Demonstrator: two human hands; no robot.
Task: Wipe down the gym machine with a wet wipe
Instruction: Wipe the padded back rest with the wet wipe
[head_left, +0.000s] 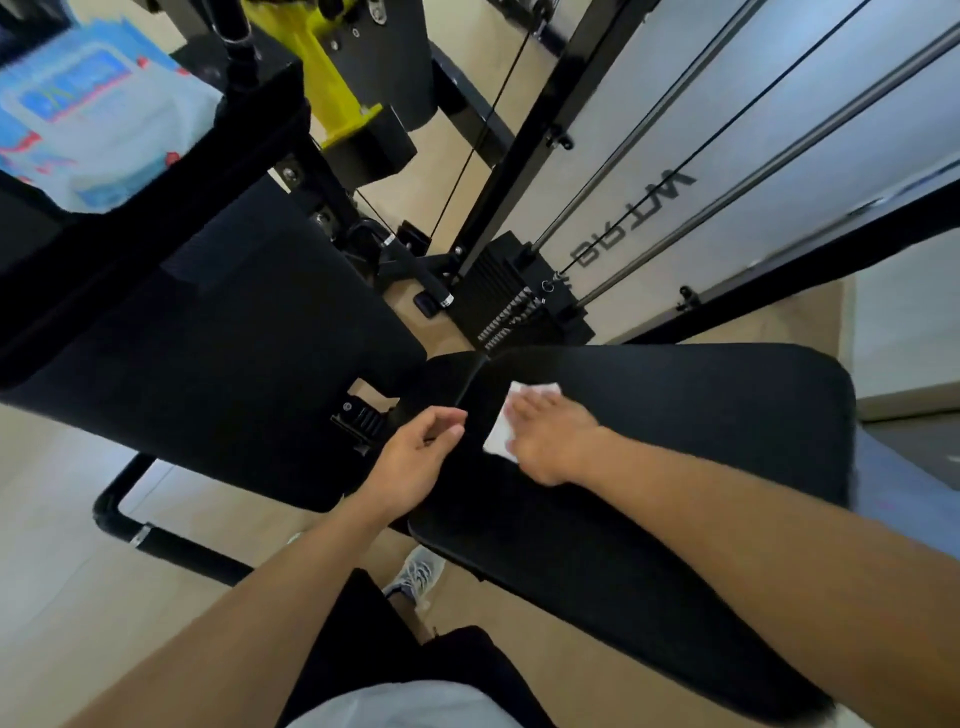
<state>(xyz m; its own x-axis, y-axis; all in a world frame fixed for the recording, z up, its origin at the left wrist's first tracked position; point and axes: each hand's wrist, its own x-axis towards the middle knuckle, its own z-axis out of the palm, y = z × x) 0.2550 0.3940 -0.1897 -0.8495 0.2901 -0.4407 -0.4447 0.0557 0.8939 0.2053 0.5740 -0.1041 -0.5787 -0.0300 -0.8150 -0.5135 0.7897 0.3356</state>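
Pale wood-look floor (62, 519), grey-white wall panel (779, 104), even indoor light

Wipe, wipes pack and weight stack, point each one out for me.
wipe (500, 434): head view, on its white part showing left of the right hand.
wipes pack (98, 124): head view, on its blue printed top.
weight stack (501, 299): head view, on the black plates.
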